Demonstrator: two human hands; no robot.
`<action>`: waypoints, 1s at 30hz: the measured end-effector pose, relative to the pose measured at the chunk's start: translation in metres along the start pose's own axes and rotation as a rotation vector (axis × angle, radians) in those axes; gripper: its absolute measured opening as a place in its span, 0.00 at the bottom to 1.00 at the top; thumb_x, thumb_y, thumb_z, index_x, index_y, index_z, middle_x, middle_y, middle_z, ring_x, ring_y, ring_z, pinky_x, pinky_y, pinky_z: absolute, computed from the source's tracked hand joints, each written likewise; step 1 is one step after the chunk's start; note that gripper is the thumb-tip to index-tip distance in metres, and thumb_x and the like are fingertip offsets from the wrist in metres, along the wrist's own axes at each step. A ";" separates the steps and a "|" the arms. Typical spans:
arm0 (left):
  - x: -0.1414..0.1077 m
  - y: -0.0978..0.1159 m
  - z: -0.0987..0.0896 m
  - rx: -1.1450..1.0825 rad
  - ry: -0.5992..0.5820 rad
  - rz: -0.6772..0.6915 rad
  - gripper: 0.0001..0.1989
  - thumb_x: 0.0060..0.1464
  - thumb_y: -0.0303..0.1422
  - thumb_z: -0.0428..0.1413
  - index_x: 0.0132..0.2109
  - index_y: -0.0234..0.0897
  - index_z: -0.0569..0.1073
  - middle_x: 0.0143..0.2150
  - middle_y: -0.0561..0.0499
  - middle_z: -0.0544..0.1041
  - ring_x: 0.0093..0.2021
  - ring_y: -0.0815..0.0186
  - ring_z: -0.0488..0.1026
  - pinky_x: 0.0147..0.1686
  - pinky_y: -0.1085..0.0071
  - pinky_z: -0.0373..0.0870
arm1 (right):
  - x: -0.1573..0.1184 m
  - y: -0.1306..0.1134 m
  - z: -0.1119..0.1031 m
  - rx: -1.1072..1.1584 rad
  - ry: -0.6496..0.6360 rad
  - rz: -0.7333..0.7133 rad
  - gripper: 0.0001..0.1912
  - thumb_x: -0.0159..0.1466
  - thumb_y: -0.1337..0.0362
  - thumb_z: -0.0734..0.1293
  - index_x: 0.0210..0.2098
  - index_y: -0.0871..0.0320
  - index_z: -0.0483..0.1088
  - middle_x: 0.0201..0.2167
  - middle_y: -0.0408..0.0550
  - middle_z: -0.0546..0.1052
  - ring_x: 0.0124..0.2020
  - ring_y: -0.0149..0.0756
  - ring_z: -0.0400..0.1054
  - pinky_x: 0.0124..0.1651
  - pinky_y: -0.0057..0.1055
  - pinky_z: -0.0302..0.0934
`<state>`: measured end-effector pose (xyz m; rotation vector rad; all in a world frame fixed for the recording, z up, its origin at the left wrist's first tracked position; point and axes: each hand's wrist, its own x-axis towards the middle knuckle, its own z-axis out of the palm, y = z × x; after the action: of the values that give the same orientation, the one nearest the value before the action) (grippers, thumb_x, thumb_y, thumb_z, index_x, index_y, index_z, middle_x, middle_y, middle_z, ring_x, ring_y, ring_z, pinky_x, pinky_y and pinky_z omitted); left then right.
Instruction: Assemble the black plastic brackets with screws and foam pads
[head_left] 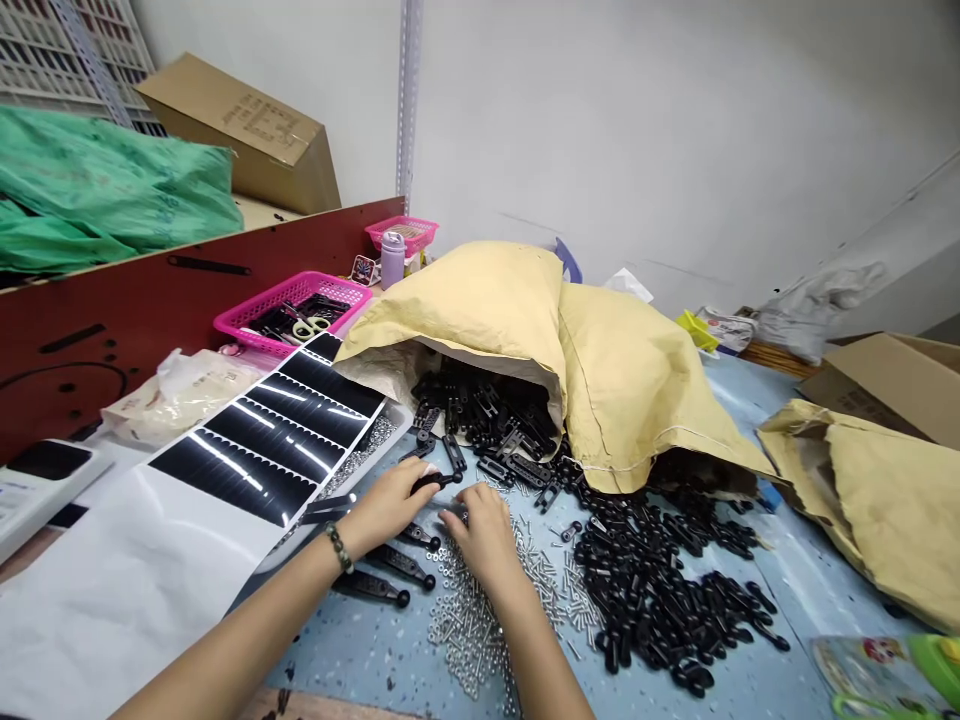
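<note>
Two hands meet over the middle of the desk (352, 660): my left hand (391, 502) pinches a black part (444, 479); my right hand (486, 532) curls just beside it, fingers narrowly apart, and I can't tell whether it holds anything. Screws (581, 595) lie toward the near edge, probably for easy reach. Yellow paper bags (480, 300) open nearward, likely letting black pieces (637, 580) spill handily.

A cardboard box (240, 125) is tilted behind the green sack (112, 190). One lilac bottle (392, 262) stands beside a small pink basket (420, 243). Clear bottle with green lid (877, 668) is at right.
</note>
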<state>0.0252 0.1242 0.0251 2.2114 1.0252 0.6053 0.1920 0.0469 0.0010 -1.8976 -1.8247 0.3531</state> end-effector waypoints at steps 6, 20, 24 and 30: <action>0.002 -0.006 0.020 0.072 -0.153 0.126 0.08 0.60 0.31 0.51 0.34 0.39 0.74 0.37 0.50 0.73 0.41 0.61 0.69 0.43 0.68 0.65 | -0.020 0.023 0.003 0.116 0.101 -0.128 0.12 0.64 0.71 0.63 0.46 0.55 0.70 0.41 0.48 0.76 0.42 0.41 0.69 0.47 0.38 0.62; 0.003 -0.015 0.018 0.183 -0.189 0.147 0.14 0.63 0.31 0.44 0.42 0.40 0.75 0.41 0.49 0.74 0.44 0.59 0.68 0.45 0.63 0.62 | -0.010 0.012 0.011 0.032 0.039 -0.139 0.09 0.63 0.72 0.66 0.41 0.56 0.74 0.35 0.48 0.77 0.40 0.42 0.68 0.47 0.38 0.61; 0.006 -0.016 0.017 0.188 -0.174 0.150 0.15 0.63 0.30 0.44 0.42 0.41 0.75 0.41 0.49 0.74 0.45 0.59 0.67 0.46 0.62 0.61 | -0.006 0.010 0.010 0.030 0.024 -0.105 0.09 0.63 0.71 0.65 0.42 0.57 0.74 0.36 0.50 0.77 0.40 0.43 0.69 0.47 0.39 0.61; 0.003 -0.018 0.018 0.168 -0.152 0.145 0.13 0.63 0.29 0.45 0.40 0.41 0.75 0.39 0.50 0.75 0.43 0.60 0.69 0.47 0.62 0.60 | -0.010 0.002 0.003 0.028 0.009 -0.083 0.08 0.62 0.72 0.66 0.39 0.56 0.73 0.34 0.48 0.76 0.40 0.43 0.69 0.46 0.39 0.60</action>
<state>0.0291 0.1300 0.0005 2.4532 0.8704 0.4189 0.1911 0.0377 -0.0041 -1.7956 -1.8760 0.3393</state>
